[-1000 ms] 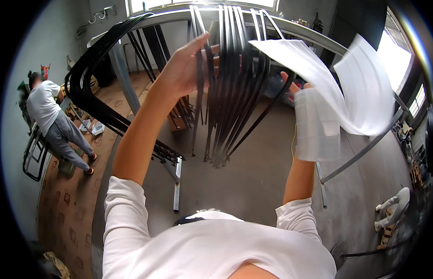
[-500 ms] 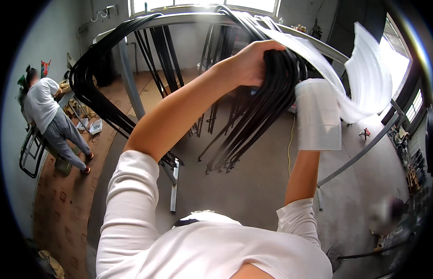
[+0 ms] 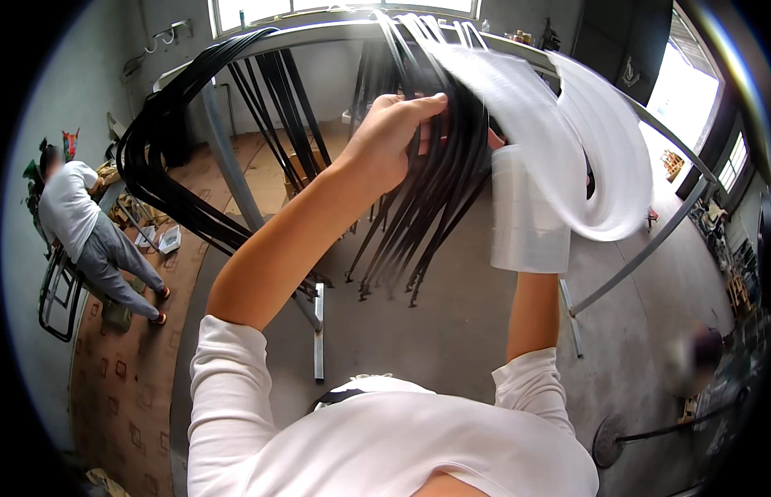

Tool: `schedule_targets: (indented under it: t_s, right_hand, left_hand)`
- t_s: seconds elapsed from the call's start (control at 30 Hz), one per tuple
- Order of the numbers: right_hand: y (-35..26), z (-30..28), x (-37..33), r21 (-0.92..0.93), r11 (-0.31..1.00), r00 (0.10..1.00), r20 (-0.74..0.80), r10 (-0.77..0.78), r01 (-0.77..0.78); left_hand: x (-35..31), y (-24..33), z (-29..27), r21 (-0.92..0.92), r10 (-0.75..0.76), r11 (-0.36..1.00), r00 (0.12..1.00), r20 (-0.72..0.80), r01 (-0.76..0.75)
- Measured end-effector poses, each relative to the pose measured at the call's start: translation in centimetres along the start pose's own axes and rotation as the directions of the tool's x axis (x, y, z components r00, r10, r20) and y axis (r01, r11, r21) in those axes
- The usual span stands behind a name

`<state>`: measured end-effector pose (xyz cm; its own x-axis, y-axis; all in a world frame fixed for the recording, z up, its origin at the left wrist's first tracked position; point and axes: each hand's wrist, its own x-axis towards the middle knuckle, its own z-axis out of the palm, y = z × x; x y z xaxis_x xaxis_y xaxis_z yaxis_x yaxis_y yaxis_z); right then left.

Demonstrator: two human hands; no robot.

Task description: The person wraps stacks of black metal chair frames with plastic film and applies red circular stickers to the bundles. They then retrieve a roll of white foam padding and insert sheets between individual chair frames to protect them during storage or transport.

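Observation:
My left hand [image 3: 399,137] is closed around a bundle of long, thin black strips [image 3: 439,178] that hangs over a raised metal rail, the thumb lying across the front. The strips' loose lower ends carry small hooked tips. Right of the bundle, a translucent plastic cylinder [image 3: 530,215] surrounds my right wrist and forearm. My right hand is mostly hidden behind it and a white foam-like sheet [image 3: 559,124]; a sliver of fingers [image 3: 495,139] shows beside the strips. The sheet, blurred by motion, loops down from the rail.
The grey rail [image 3: 319,35] curves across the top on slanted legs. More black strips [image 3: 178,108] hang at its left end. A person in a white shirt [image 3: 74,199] stands at the far left beside a bench. A round black base [image 3: 607,441] sits on the floor at the lower right.
My left hand has shifted left and slightly down along the black strips. The white sheet has swung left and lower, its free end curling down. My right forearm has shifted slightly left.

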<state>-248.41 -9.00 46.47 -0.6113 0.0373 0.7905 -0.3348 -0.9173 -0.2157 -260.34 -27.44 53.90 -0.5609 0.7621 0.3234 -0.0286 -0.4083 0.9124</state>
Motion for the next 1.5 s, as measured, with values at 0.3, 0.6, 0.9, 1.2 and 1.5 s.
schedule_targets:
  t_s: [0.3,0.6,0.9,1.2,1.5]
  right_hand:
    - [1.0,-0.2,-1.1,-0.11,0.98,0.986,0.007,-0.167,0.166]
    - [0.3,-0.9,-0.6,-0.16,0.966,0.979,0.007,-0.203,0.202]
    - [0.2,-2.1,-0.5,-0.154,0.965,0.977,-0.001,-0.213,0.21]
    - [0.2,-2.9,-0.5,-0.122,0.965,0.972,0.018,-0.233,0.233]
    - [0.4,-3.2,-0.3,-0.143,0.962,0.972,0.017,-0.233,0.233]
  left_hand:
    - [0.1,-0.5,-1.1,-0.078,-0.015,0.997,0.996,0.085,0.021]
    - [0.2,1.0,-1.7,-0.037,-0.072,0.996,0.994,0.078,0.075]
    - [0.5,1.4,-2.1,-0.04,-0.138,0.988,0.977,0.161,0.146]
    - [2.3,-0.2,-2.7,-0.382,-0.164,0.884,0.944,0.285,0.269]
    - [2.0,-1.0,-2.8,-0.435,-0.121,0.856,0.926,0.357,0.279]
